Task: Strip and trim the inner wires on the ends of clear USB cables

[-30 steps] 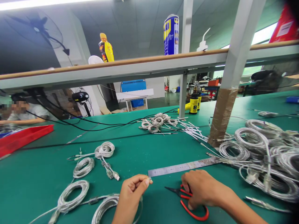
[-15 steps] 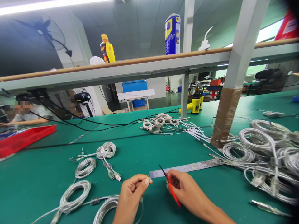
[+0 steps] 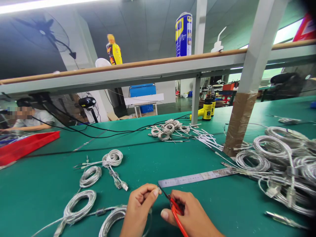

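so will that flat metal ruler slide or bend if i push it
The flat metal ruler looks thin and stiff, so it would probably slide whole rather than bend. Lying flush on the green mat, it may be hard to pick up by an edge. Silver cable coils at its right end might snag.

Site was a factory assembly workshop. A long bench with a green mat [image 3: 153, 161] carried an overhead shelf on a taped post [image 3: 238, 121]. Right of the post lay heaps of coiled cables [image 3: 278, 158]. In front of it were a steel ruler [image 3: 195, 177] and red-handled scissors [image 3: 175, 210]. Behind-left stood a yellow heat gun [image 3: 206, 110]. Far left of the post, another person [image 3: 32, 120] sat at the same bench.
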{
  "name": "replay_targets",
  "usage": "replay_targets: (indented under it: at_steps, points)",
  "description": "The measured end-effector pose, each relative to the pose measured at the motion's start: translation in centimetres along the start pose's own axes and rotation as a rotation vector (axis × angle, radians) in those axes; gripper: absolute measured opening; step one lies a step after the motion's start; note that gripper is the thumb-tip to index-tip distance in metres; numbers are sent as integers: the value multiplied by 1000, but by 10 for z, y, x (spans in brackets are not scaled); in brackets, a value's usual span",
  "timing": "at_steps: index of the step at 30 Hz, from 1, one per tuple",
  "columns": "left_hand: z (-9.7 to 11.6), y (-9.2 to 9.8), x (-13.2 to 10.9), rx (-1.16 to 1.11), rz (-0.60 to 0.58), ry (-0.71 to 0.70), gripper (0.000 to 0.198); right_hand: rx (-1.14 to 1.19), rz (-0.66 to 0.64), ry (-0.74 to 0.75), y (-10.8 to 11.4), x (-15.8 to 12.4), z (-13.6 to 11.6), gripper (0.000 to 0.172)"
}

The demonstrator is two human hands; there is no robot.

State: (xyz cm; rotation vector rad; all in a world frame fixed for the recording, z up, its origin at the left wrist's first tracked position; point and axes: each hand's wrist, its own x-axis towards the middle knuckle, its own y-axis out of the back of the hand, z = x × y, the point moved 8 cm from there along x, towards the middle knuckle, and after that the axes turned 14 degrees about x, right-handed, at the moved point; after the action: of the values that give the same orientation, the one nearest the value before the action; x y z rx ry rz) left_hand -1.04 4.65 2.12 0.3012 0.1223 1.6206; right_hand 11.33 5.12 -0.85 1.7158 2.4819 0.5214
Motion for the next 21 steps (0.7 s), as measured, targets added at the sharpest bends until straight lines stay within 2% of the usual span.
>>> replay_targets:
  at_steps: [14,21]
  points:
    - [-1,-1,-2,23,-31,-28,22,-79,-21,-35,1,-1,-5,44]
    - [-1,-1,0,43,-27,-37,23,-164,37,-6,3,-2,-8,46]
